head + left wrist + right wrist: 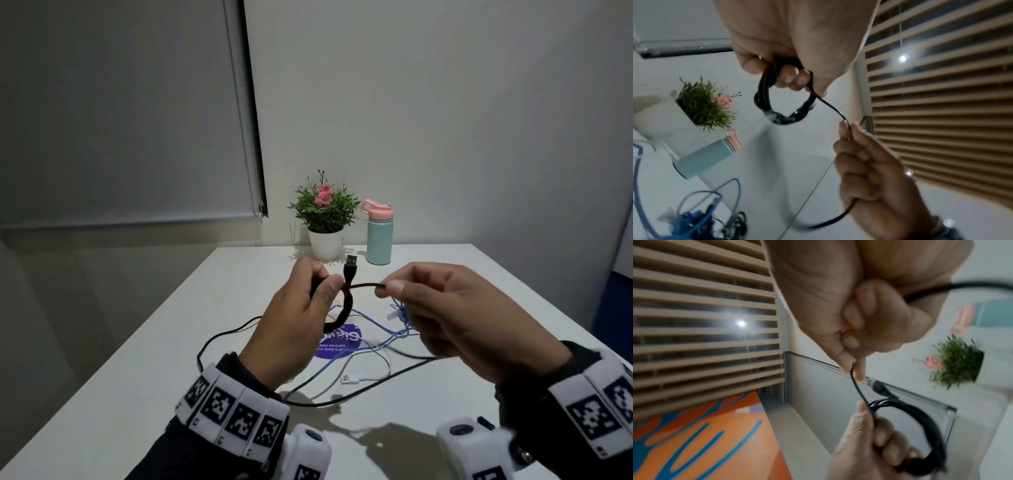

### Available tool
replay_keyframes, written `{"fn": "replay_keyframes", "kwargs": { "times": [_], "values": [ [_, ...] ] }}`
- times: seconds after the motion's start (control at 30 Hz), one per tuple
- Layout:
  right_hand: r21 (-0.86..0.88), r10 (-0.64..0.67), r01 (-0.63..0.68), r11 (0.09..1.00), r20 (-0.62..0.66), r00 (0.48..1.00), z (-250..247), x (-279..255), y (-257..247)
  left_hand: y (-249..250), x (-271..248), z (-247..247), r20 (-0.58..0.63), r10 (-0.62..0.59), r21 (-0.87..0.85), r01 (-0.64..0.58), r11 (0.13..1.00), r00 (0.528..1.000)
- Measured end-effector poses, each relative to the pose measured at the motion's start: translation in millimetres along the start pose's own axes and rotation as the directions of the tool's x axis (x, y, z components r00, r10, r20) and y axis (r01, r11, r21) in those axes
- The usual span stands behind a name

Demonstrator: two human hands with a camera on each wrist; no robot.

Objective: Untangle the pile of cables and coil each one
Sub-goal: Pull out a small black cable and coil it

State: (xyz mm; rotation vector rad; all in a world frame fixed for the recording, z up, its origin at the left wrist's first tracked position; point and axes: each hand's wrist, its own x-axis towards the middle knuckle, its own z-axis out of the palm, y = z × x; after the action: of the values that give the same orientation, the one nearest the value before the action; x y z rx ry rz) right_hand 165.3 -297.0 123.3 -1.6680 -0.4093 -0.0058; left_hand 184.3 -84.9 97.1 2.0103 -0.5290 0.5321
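Head view, above white table (479,308): left hand (291,329) curled round coiled black cable (346,308), plug (351,263) pointing up; right hand (455,318) pinching its free strand; blue and white cables (383,339) tangled below.

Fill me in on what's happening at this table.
A person is coiling a black cable above the white table. The left hand grips the wound loops, with the USB plug sticking up. The right hand pinches the free strand beside it. Blue, white and black cables lie tangled on the table below.
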Motion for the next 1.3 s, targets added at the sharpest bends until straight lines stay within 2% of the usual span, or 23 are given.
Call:
{"fn": "replay_keyframes", "kwargs": {
  "times": [0.07, 0.1, 0.17, 0.23, 0.33, 0.4, 0.5, 0.57, 0.67, 0.77, 0.87, 1.0, 1.07, 1.1, 1.13, 1.17, 1.2, 1.27, 1.3],
  "values": [
    [-0.18, -0.117, 0.096, 0.979, -0.108, 0.987, -5, 3, 3, 2, -1, -1, 0.098, -0.071, -0.229, 0.092, 0.969, 0.993],
    [-0.228, -0.154, 0.116, 0.967, -0.156, 0.976, -6, 5, 5, 3, -2, 0, 0.172, -0.109, -0.399, 0.171, 0.901, 0.979],
    [-0.229, -0.17, 0.121, 0.966, -0.211, 0.963, -6, 9, 13, 5, -4, 2, 0.321, -0.113, -0.658, 0.307, 0.688, 0.94],
    [-0.188, -0.137, 0.098, 0.977, -0.208, 0.968, -3, 12, 18, 7, -6, 4, 0.376, -0.073, -0.754, 0.351, 0.555, 0.924],
    [-0.006, 0.011, -0.012, 1.0, -0.109, 0.994, 3, 12, 21, 7, -5, 3, 0.372, -0.04, -0.809, 0.345, 0.476, 0.927],
    [0.118, 0.111, -0.109, 0.987, -0.008, 0.994, 6, 10, 19, 9, -4, 4, 0.365, -0.053, -0.82, 0.348, 0.454, 0.93],
    [0.158, 0.185, -0.198, 0.967, 0.095, 0.978, 9, 6, 16, 11, -4, 8, 0.317, -0.094, -0.785, 0.317, 0.532, 0.944],
    [0.152, 0.186, -0.2, 0.968, 0.104, 0.977, 10, 5, 15, 12, -5, 11, 0.3, -0.082, -0.716, 0.282, 0.639, 0.95],
    [0.09, 0.157, -0.168, 0.982, 0.116, 0.981, 9, 4, 12, 12, -8, 11, 0.229, 0.001, -0.499, 0.117, 0.859, 0.973],
    [0.067, 0.143, -0.15, 0.986, 0.102, 0.984, 8, 3, 11, 14, -9, 12, 0.169, 0.074, -0.281, -0.024, 0.959, 0.983],
    [0.043, 0.139, -0.143, 0.989, 0.09, 0.986, 5, 5, 13, 12, -10, 15, 0.102, 0.123, -0.082, -0.115, 0.99, 0.987],
    [-0.183, 0.101, -0.1, 0.978, -0.006, 0.995, 4, 8, 19, 7, -10, 18, 0.055, 0.13, 0.231, -0.139, 0.963, 0.99],
    [-0.346, -0.069, 0.021, 0.938, -0.127, 0.99, 7, 8, 17, 6, -9, 17, 0.035, 0.109, 0.277, -0.114, 0.954, 0.993],
    [-0.423, -0.209, 0.107, 0.9, -0.202, 0.957, 8, 6, 15, 4, -8, 16, 0.017, 0.094, 0.272, -0.095, 0.958, 0.995],
    [-0.493, -0.352, 0.196, 0.848, -0.247, 0.903, 8, 3, 10, 3, -7, 16, -0.004, 0.083, 0.266, -0.079, 0.961, 0.997],
    [-0.543, -0.46, 0.28, 0.792, -0.229, 0.858, 9, 0, 5, 2, -6, 15, -0.023, 0.075, 0.265, -0.067, 0.962, 0.997],
    [-0.581, -0.508, 0.338, 0.74, -0.154, 0.847, 12, -4, 0, 3, -6, 15, -0.034, 0.066, 0.265, -0.054, 0.963, 0.997],
    [-0.62, -0.465, 0.363, 0.696, -0.004, 0.885, 19, -8, -1, 3, -6, 15, -0.037, 0.035, 0.242, -0.025, 0.97, 0.999],
    [-0.654, -0.431, 0.339, 0.677, 0.021, 0.902, 22, -9, 1, 4, -6, 15, -0.035, 0.014, 0.213, -0.006, 0.977, 0.999]
  ]
}}
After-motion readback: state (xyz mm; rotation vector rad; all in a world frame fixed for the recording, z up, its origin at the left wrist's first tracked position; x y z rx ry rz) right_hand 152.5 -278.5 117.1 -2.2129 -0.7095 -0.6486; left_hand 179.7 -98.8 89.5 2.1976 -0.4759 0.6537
